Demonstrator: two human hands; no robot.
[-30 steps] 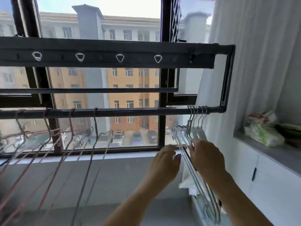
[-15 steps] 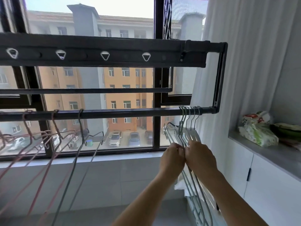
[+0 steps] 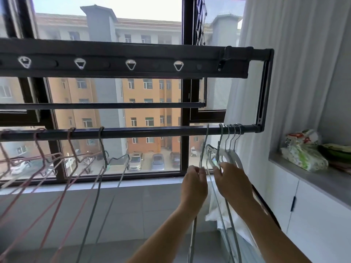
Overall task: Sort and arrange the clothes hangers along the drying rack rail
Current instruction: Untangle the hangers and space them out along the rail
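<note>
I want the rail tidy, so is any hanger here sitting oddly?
Yes. The hangers are uneven along the lower rail: the grey hangers crowd together at its right end, while the pink hangers on the left hang spaced out. The left hand pulls one grey hanger away from the bunch.

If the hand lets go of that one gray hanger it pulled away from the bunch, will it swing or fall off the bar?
It would probably swing. The gray hanger hangs only by its thin hook over the round rail, and the left hand holds it tilted. It likely stays on, since the hook curls over the rail. Being thin wire, it looks light and easy to slide.
</note>
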